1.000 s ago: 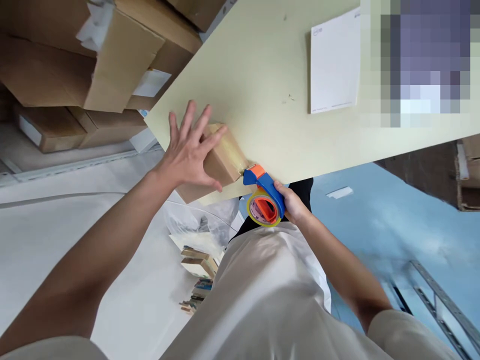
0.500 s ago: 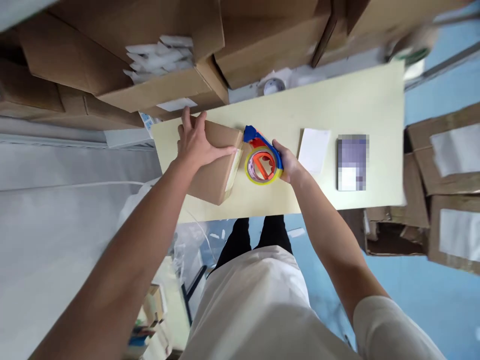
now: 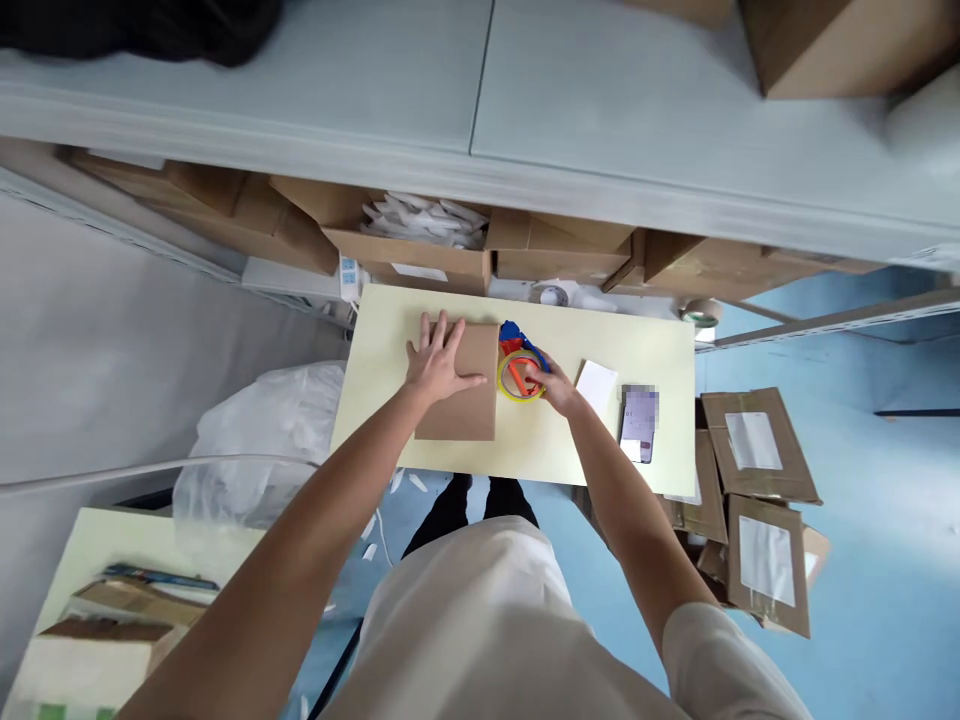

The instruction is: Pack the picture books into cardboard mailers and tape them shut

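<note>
My left hand (image 3: 439, 368) lies on top of a brown cardboard box (image 3: 469, 405), its fingers spread. The box sits flat on the pale yellow table (image 3: 382, 440). In my right hand (image 3: 556, 386) is a blue and red tape dispenser (image 3: 524, 365) loaded with a yellow-edged roll of tape. Its blue head is close to the right side of the box; whether they touch I cannot tell. Right of my right hand lies a white sheet of paper (image 3: 597, 385), and beyond it a phone (image 3: 639, 424).
Open cartons stand under a grey shelf (image 3: 375, 130) behind the table, one holding white packets (image 3: 424, 220). A tape roll (image 3: 553, 295) lies at the back edge. Labelled cartons (image 3: 765, 555) are stacked on the floor at right; a plastic bag (image 3: 262, 430) bulges at left.
The box, tilted before, now rests flat, and my left hand has spread out over its top. The tape dispenser stays in my right hand. My view has moved back, showing the shelf.
</note>
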### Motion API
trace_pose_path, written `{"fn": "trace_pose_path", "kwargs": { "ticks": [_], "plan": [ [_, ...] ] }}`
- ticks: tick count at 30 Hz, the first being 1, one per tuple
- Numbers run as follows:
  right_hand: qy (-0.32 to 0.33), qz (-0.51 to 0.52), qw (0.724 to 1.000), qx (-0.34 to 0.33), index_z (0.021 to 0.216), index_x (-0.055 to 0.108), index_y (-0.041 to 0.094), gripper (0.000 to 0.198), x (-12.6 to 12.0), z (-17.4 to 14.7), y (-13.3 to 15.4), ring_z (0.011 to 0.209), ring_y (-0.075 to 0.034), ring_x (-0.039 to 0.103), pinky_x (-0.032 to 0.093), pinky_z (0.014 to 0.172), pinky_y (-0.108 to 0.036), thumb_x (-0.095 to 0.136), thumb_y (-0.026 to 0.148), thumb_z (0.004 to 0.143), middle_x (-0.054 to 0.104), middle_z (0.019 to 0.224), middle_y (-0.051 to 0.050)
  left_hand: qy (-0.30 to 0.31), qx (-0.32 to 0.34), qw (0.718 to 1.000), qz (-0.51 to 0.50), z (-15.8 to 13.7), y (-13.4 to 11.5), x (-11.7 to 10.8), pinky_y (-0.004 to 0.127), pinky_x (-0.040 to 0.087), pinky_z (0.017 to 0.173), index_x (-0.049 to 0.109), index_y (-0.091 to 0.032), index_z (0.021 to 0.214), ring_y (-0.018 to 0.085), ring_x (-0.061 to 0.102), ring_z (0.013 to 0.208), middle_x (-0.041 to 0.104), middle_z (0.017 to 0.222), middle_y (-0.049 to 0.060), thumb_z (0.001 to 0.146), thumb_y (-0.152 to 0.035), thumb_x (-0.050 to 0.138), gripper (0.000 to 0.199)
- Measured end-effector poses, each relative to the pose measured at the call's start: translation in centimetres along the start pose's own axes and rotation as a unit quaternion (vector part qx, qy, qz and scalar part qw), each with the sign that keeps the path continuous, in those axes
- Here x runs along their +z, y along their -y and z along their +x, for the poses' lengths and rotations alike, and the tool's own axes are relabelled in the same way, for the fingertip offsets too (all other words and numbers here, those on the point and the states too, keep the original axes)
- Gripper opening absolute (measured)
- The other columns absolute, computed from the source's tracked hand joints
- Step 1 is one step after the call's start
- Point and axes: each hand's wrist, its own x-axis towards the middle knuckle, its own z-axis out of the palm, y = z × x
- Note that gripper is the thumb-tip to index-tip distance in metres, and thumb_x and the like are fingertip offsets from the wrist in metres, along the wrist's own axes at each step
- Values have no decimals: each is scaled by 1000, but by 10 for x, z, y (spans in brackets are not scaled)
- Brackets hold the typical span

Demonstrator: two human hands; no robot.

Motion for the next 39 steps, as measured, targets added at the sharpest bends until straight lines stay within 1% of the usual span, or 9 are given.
{"fn": "trace_pose_path", "kwargs": {
  "ticks": [6,10,16,20,26,28,31,33,39],
  "plan": [
    [-77,-74,994,0,134,47,22,84,0,-19,-9,94,-22,59,49,84,-35,63,13,52,67,101,-3,6,-6,1000,-11,0,3,3,63,35,101,3,-25,153,42,-1,145,4,161,13,68,-81,49,112],
    [-60,-86,994,12,138,44,25,88,-7,-89,-59,91,-22,61,50,84,-37,60,11,53,67,103,-3,-7,-3,1000,-9,-2,5,5,63,38,98,-1,-26,153,44,-2,144,5,160,15,69,-80,49,112],
    [-104,-32,993,42,139,41,27,87,53,-184,-138,96,-23,63,51,88,-41,59,12,56,67,108,-3,-27,-13,999,-39,0,0,9,62,43,93,0,-22,153,47,-1,142,14,157,18,67,-81,50,116],
    [-174,18,984,19,140,38,26,87,73,-165,-126,97,-23,62,51,89,-40,58,14,57,67,110,-5,-43,-94,992,-69,0,4,7,61,43,90,9,-19,153,47,15,139,25,151,23,67,-82,46,112],
    [-203,84,975,29,123,54,27,67,20,-100,-51,87,-19,62,53,72,-32,59,21,56,66,103,-2,-52,-160,984,-54,-30,25,9,61,33,96,35,-8,141,46,37,127,43,136,28,62,-84,49,111],
    [-178,88,978,62,116,58,27,59,6,-87,-32,78,-17,62,52,65,-30,60,22,57,67,96,0,-76,-101,992,-26,-35,29,10,60,27,102,31,-7,143,46,26,135,33,145,28,62,-82,53,112],
    [-151,69,983,81,112,60,26,59,-1,-79,-17,74,-16,60,50,62,-28,62,18,54,67,90,1,-64,113,991,25,-28,28,10,56,12,110,26,-19,149,42,10,143,16,157,19,66,-76,56,105],
    [-128,57,988,72,112,61,26,62,-1,-79,-17,76,-17,60,49,64,-27,61,14,51,67,90,1,-41,202,978,44,-19,25,10,53,7,112,26,-26,149,40,14,142,20,156,14,66,-76,56,101],
    [-103,21,993,48,127,56,26,75,-1,-91,-38,81,-18,59,48,69,-29,58,14,53,67,95,0,-32,188,980,64,-14,17,13,48,13,110,23,-31,150,36,36,126,44,135,13,66,-77,55,101]
  ]
}}
